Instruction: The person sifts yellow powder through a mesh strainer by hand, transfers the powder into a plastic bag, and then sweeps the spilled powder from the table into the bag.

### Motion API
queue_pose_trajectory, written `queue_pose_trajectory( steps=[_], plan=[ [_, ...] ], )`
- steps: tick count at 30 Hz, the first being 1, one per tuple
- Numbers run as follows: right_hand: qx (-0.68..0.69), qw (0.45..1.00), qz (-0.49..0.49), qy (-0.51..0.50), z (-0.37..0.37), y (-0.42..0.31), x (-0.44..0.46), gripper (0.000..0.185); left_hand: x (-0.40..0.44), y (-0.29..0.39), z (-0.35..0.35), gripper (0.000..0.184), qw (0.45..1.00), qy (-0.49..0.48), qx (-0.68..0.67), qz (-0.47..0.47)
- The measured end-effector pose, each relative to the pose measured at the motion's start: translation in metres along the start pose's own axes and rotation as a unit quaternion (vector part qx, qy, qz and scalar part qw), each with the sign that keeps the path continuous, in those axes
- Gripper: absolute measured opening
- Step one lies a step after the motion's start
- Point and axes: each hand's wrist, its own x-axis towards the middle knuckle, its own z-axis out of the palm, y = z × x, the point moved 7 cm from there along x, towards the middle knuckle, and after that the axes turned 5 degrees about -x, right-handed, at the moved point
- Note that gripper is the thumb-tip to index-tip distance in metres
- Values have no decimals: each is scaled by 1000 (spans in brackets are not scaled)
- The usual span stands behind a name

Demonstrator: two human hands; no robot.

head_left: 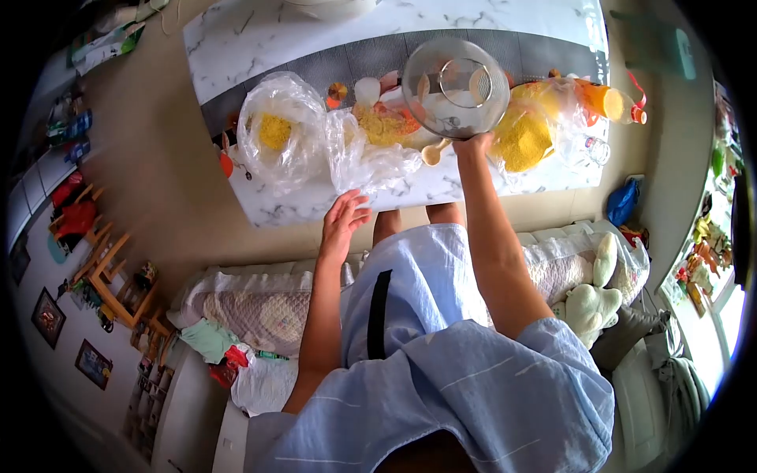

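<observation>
Holding clear bowl w/ R hand, arm stretched fwd; L hand loosely spread nr table edge.

Glossy bowl, crinkled plastic bag

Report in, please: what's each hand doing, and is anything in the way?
Right hand: gripping clear bowl. Left hand: open, apparently empty, near table edge. Possibly in the way: wooden spoon, bag with yellow contents.

Bowl over table, spoon between plastic bags
</observation>
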Motion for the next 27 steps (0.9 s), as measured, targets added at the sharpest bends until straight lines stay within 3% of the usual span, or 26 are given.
queue_pose_trajectory(
  steps=[2, 4, 6, 7, 8, 10, 12, 13, 14, 16, 18, 19, 20, 22, 23, 24, 26, 27],
  plan=[
    [-17, 975, 76, -208, 25, 14, -45, 50, 13, 2, 30, 45, 1000, -9, 2, -4],
    [-23, 968, 138, -210, 0, 43, -71, 50, 35, 4, 50, 50, 992, 46, -113, 40],
    [-61, 961, 130, -238, -3, 52, -134, 51, 48, 19, 72, 56, 960, 14, -271, 62],
    [36, 914, 220, -339, 0, 60, -150, 50, 56, 22, 69, 52, 930, -53, -350, 102],
    [31, 908, 243, -340, -10, 61, -153, 51, 65, 16, 49, 41, 928, 13, -355, 115],
    [25, 902, 267, -340, 20, 36, -195, 52, 68, 32, 38, 33, 923, -52, -360, 128],
    [-133, 889, 232, -372, 35, 4, -204, 53, 69, 50, 10, 30, 945, 96, -286, 128],
    [-151, 857, 218, -442, 40, -7, -192, 55, 67, 65, 6, 29, 947, 153, -255, 122],
    [-168, 819, 199, -512, 51, -16, -174, 57, 71, 75, 2, 29, 946, 155, -255, 125],
    [-303, 776, 142, -535, 73, -23, -139, 56, 84, 96, 10, 32, 981, 78, -106, 146],
    [-385, 832, 125, -381, 85, -28, -104, 51, 93, 128, 43, 42, 950, 78, 132, 271],
    [-387, 846, 54, -362, 93, -32, -79, 48, 89, 134, 56, 49, 954, 74, 152, 246],
    [-387, 845, 52, -366, 90, -26, -64, 48, 86, 132, 58, 49, 954, 74, 151, 250],
    [-243, 953, -33, -176, 87, -34, -47, 58, 83, 116, 47, 54, 968, 111, 53, 217],
    [-228, 966, -53, -112, 75, -28, -30, 64, 78, 107, 45, 53, 967, 96, 75, 223],
    [-228, 966, -51, -114, 71, -20, -20, 64, 78, 83, 36, 51, 977, 77, 79, 182],
    [-198, 977, -72, 25, 47, -12, 2, 62, 73, 41, 19, 43, 994, 45, 45, 91],
    [-182, 980, -75, 24, 39, -6, 24, 58, 63, 33, 17, 35, 994, 35, 70, 72]
  ],
)
